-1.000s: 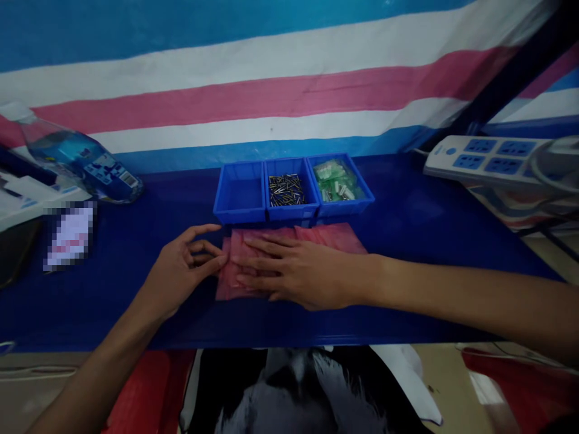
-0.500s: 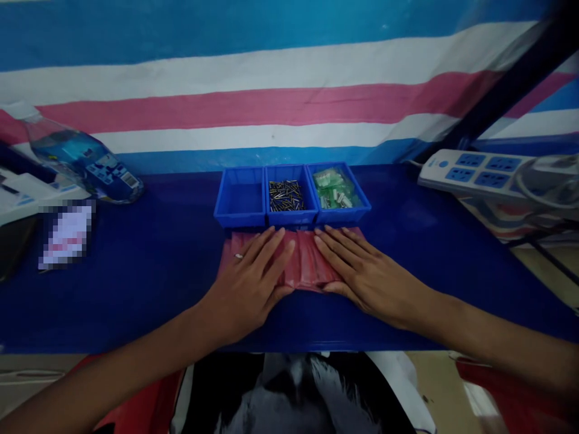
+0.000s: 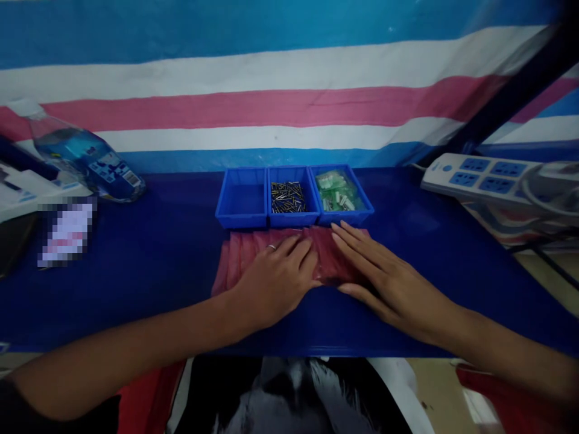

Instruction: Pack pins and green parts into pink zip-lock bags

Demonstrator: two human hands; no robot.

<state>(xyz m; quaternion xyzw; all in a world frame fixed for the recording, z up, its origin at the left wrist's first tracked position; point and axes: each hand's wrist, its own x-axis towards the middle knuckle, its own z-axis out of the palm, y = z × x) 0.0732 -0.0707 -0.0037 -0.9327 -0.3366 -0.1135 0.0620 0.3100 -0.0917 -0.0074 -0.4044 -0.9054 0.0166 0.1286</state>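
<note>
A row of overlapping pink plastic bags (image 3: pixel 242 256) lies on the blue table in front of three blue bins. My left hand (image 3: pixel 278 280), with a ring on one finger, rests on the middle of the row; its fingers are bent and closed on the bags, the fingertips partly hidden. At the right end, my right hand (image 3: pixel 384 277) lies with fingers stretched out over the bags, its thumb apart near their front edge. The left bin (image 3: pixel 244 193) is empty. Small metal screws (image 3: pixel 288 198) fill the middle one, and green-and-white small packets (image 3: pixel 335 191) the right one.
A bottle of blue liquid (image 3: pixel 102 163) leans at the back left, near a white power strip (image 3: pixel 36 196) and a blurred packet (image 3: pixel 67 232). Another power strip (image 3: pixel 488 175) with cables stands at the right. Striped sheeting (image 3: pixel 271 108) hangs behind the table (image 3: pixel 158 265).
My left hand has slid right along the bags, and its fingers have gone from stretched to bent. My right hand has shifted slightly right. The bags at the left are more exposed.
</note>
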